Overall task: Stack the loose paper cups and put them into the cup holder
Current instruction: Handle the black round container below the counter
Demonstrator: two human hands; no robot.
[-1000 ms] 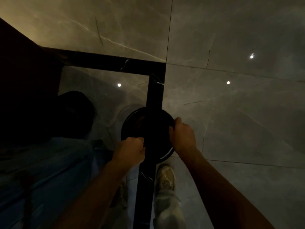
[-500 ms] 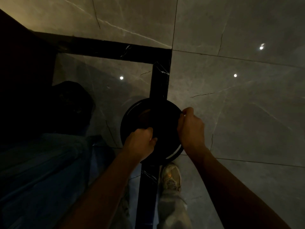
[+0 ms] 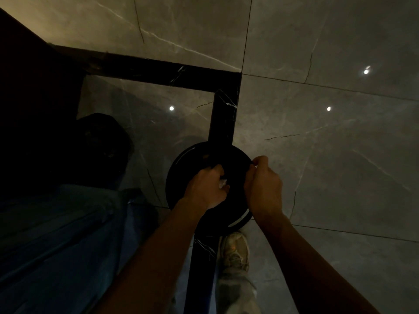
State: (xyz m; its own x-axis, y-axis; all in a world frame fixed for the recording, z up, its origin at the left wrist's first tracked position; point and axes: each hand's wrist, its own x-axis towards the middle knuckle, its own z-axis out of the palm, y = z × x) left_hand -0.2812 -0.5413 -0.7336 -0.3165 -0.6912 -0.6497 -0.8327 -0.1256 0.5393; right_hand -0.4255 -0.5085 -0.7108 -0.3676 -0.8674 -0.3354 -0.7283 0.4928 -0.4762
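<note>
Cup holder not certain in the dimness: possibly the round black object [image 3: 199,155], held at centre above the floor. Cups not identifiable.

Polished grey marble floor [image 3: 328,155] wide open to the right and far side, with only reflected light spots. Dark furniture block [image 3: 34,98] closing off the far left; blue fabric [image 3: 56,245] filling the near left. Black strip [image 3: 223,118] inlaid in the floor, passing under the round object and turning left at a far corner.

Both forearms reaching forward from the near edge. Left hand [image 3: 206,189] clenched over the object's near-left part, a small white scrap [image 3: 222,183] at its fingertips; what it grasps unclear. Right hand [image 3: 263,189] pinching the object's right rim. Pale shoe [image 3: 234,250] just below.
</note>
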